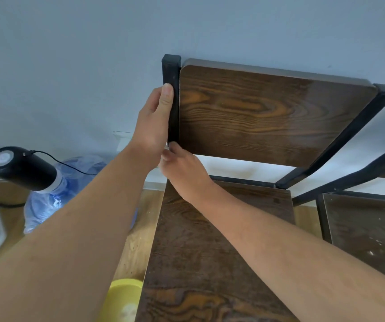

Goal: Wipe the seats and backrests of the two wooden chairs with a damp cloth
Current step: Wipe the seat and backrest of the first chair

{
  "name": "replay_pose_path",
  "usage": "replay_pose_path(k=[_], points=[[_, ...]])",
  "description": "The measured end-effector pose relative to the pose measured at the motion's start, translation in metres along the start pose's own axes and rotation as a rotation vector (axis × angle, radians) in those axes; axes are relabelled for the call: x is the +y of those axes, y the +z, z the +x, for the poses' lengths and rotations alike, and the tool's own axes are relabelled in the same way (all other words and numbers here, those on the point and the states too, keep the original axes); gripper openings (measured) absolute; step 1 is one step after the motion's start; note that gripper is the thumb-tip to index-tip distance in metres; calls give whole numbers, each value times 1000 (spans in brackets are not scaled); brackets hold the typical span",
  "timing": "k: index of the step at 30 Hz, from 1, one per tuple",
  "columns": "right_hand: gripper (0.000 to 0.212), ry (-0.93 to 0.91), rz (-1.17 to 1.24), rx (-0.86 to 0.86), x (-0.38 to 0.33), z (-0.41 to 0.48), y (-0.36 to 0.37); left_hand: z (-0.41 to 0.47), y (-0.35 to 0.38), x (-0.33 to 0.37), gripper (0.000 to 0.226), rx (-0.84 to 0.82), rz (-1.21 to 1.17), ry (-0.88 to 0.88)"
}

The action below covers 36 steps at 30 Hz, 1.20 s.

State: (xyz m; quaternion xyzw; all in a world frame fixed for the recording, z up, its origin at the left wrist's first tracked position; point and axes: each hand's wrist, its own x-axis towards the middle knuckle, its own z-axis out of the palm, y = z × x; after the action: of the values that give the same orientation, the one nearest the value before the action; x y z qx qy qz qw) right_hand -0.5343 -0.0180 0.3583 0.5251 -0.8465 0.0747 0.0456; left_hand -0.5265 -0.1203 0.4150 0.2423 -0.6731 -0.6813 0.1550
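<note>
the left hand [156,122] is gripping the black post [171,98] beside the near chair's backrest [268,115], steadying it. the right hand [182,173] is curling under the post's lower end, just above the seat [210,240]; i cannot tell what it holds (no cloth is showing). this looks like frame wiping, so next the speckled second chair [368,228] is needing a firm, damp pass.

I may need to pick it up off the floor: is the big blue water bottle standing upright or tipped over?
Tipped. The water bottle leans left, its black pump cap angled up and left rather than straight up. Its base is hidden behind the left arm.
</note>
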Motion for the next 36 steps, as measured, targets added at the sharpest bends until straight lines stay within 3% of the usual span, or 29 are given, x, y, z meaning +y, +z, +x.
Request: replay_pose_path(k=[1, 3, 5, 9, 14, 17, 22, 24, 28, 31, 34, 36], points=[[27, 36, -5, -109, -3, -2, 5, 0, -2, 1, 43, -8, -1, -8], [26, 136, 79, -152, -6, -14, 14, 1, -4, 2, 47, -20, 8, -22], [25, 234, 213, -80, -10, -32, 13, -1, -2, 3, 51, -26, 24, -33], [20, 567, 458, 235, 2, -72, 12, -2, -4, 6, 48, -34, 34, -53], [32, 931, 388, 109, 8, -90, 61, 5, -4, 5, 51, -50, 51, -29], [27, 859, 423, 210, -36, -65, 89, 7, -4, 2, 43, -42, 49, 14], [19, 491, 688, -43, -117, -45, 102, 4, -9, 0, 40, -76, 36, 22], [24, 554, 709, 84, -111, -59, 93, -1, -14, -6, 39, -55, 26, -7], [27, 915, 541, 392, -38, -88, 71, -28, -39, -42, 25, 113, -16, -215], [26, 1079, 480, 321, -13, -98, 76, -57, -64, -82, 20, 237, 35, -384], [33, 831, 476, 178, -65, -89, 92, -88, -85, -126, 33, 335, 237, -535], [32, 636, 620, 90, -101, -79, 101, -109, -98, -150, 32, 418, 423, -608]])
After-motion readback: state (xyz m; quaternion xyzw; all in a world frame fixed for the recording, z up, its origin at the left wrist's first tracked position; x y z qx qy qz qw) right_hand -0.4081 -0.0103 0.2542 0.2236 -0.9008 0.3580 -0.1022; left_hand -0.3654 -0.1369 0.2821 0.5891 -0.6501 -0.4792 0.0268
